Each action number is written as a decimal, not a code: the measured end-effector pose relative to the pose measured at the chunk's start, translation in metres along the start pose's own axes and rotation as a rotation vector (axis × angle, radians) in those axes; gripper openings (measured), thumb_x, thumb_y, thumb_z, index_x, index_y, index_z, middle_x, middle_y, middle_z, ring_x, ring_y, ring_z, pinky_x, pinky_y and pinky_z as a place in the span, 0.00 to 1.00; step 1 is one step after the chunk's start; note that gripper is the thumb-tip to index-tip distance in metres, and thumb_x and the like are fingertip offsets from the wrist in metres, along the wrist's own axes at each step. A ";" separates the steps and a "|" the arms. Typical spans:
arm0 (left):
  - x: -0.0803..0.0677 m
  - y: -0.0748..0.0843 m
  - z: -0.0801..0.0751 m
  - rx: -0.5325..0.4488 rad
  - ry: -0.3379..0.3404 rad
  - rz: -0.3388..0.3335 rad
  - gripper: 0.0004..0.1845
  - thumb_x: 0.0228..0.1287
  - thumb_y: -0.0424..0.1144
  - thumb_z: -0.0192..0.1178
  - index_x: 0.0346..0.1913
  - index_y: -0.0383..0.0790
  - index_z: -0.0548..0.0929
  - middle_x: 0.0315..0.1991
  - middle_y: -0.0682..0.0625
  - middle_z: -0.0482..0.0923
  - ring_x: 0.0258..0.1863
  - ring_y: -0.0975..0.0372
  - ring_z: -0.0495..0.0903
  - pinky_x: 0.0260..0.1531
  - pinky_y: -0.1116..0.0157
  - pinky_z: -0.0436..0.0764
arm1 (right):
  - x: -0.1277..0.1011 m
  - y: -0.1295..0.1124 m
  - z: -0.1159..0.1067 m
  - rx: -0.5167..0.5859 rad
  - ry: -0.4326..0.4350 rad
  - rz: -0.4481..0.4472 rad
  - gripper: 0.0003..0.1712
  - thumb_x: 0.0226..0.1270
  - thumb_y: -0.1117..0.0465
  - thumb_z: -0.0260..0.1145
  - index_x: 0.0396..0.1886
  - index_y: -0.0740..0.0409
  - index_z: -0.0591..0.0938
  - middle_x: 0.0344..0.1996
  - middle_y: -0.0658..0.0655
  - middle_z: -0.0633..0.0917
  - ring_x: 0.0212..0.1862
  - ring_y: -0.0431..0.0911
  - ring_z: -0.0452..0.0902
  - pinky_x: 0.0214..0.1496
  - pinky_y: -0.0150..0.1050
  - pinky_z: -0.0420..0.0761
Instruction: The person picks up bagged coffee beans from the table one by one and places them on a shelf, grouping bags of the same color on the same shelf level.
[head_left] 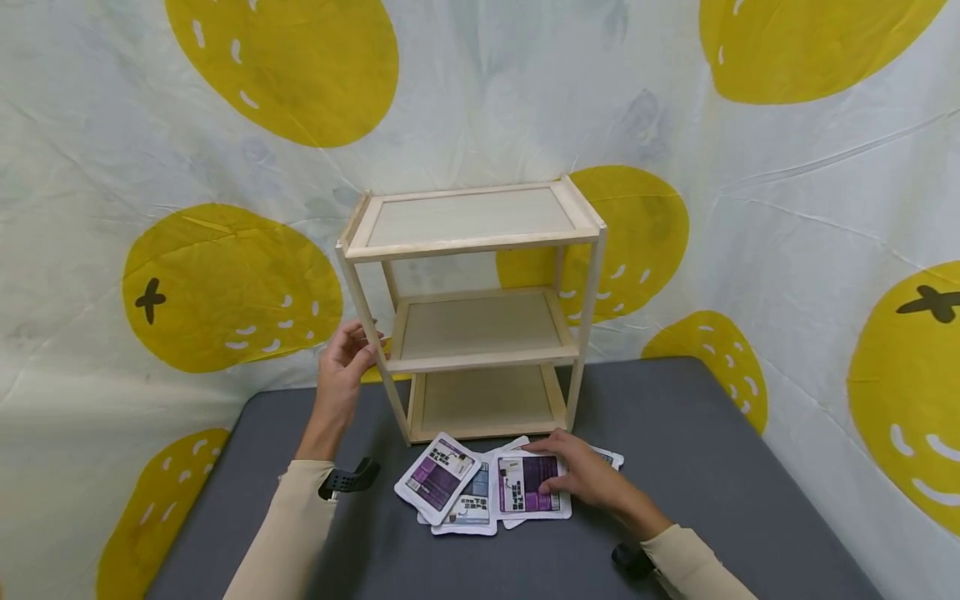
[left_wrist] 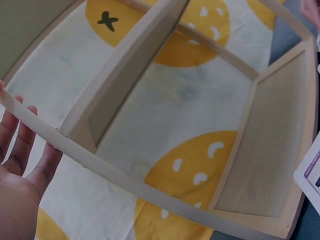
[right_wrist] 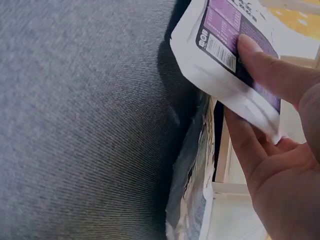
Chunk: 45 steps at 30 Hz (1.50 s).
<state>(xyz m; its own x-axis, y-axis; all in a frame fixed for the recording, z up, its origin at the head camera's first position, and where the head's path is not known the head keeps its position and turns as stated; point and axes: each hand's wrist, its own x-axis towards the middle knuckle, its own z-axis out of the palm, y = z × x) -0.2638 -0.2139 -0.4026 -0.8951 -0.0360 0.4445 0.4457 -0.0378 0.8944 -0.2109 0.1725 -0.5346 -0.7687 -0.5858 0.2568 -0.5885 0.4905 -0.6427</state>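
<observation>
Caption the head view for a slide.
Left hand touches a wooden shelf; right hand pinches a packet in front.

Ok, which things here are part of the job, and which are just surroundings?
Part of the job:
- wooden rack, its post held by the left hand
- purple-labelled packet, pinched by the right hand
- other packets beside it

Just surroundings:
- grey tabletop
- yellow-patterned backdrop
</observation>
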 end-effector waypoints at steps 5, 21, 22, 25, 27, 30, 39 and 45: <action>0.000 0.000 0.000 0.000 0.007 -0.001 0.16 0.76 0.33 0.57 0.63 0.37 0.75 0.53 0.35 0.75 0.50 0.56 0.81 0.49 0.64 0.85 | -0.003 0.000 -0.005 0.112 0.000 0.035 0.26 0.64 0.60 0.74 0.63 0.56 0.83 0.51 0.54 0.85 0.53 0.46 0.78 0.54 0.41 0.78; 0.000 -0.001 -0.001 -0.008 -0.005 0.007 0.20 0.76 0.33 0.57 0.65 0.29 0.71 0.52 0.37 0.76 0.52 0.46 0.78 0.49 0.62 0.85 | -0.002 0.004 -0.005 0.285 0.003 0.118 0.13 0.71 0.62 0.68 0.54 0.54 0.85 0.54 0.58 0.85 0.48 0.43 0.79 0.48 0.34 0.80; -0.001 -0.001 -0.001 -0.010 -0.005 0.008 0.20 0.76 0.33 0.57 0.65 0.28 0.71 0.52 0.36 0.76 0.52 0.47 0.78 0.49 0.63 0.85 | -0.002 0.003 -0.005 0.310 -0.002 0.130 0.15 0.69 0.62 0.70 0.54 0.56 0.84 0.54 0.60 0.84 0.47 0.43 0.80 0.47 0.34 0.80; -0.001 -0.001 0.000 -0.012 -0.004 0.009 0.19 0.76 0.33 0.57 0.64 0.30 0.73 0.50 0.40 0.77 0.50 0.53 0.80 0.48 0.64 0.85 | -0.003 0.000 -0.005 0.379 -0.018 0.155 0.22 0.64 0.63 0.74 0.57 0.59 0.81 0.54 0.66 0.81 0.43 0.45 0.81 0.43 0.34 0.82; -0.001 -0.001 0.000 -0.012 -0.004 0.010 0.18 0.76 0.33 0.57 0.64 0.32 0.73 0.50 0.41 0.77 0.49 0.56 0.80 0.48 0.64 0.85 | -0.004 -0.001 -0.005 0.383 -0.022 0.144 0.25 0.63 0.63 0.75 0.59 0.60 0.80 0.56 0.67 0.79 0.44 0.46 0.81 0.44 0.34 0.82; 0.000 -0.001 0.000 -0.003 -0.005 0.007 0.18 0.76 0.33 0.57 0.64 0.31 0.73 0.50 0.43 0.78 0.49 0.54 0.80 0.48 0.65 0.85 | -0.005 0.001 -0.005 0.326 -0.006 0.114 0.23 0.64 0.62 0.74 0.58 0.56 0.82 0.59 0.64 0.80 0.50 0.48 0.79 0.50 0.34 0.79; 0.001 0.001 0.001 0.011 0.007 -0.018 0.20 0.75 0.32 0.57 0.63 0.26 0.70 0.46 0.51 0.80 0.48 0.56 0.79 0.47 0.66 0.84 | -0.003 0.007 -0.004 0.266 0.042 0.113 0.13 0.65 0.58 0.73 0.49 0.48 0.89 0.50 0.51 0.88 0.53 0.42 0.80 0.55 0.33 0.77; 0.002 0.003 0.002 -0.012 0.015 -0.038 0.18 0.74 0.30 0.57 0.62 0.26 0.71 0.45 0.52 0.80 0.49 0.50 0.79 0.46 0.66 0.84 | -0.004 0.006 -0.005 0.248 0.014 0.091 0.19 0.63 0.58 0.75 0.54 0.49 0.85 0.54 0.54 0.86 0.53 0.44 0.79 0.56 0.34 0.76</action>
<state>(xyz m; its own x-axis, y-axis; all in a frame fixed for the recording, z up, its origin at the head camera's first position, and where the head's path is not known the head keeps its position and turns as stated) -0.2640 -0.2123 -0.3994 -0.9109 -0.0491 0.4098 0.4120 -0.0514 0.9097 -0.2125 0.1814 -0.5364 -0.8199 -0.5367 0.1992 -0.4393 0.3667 -0.8201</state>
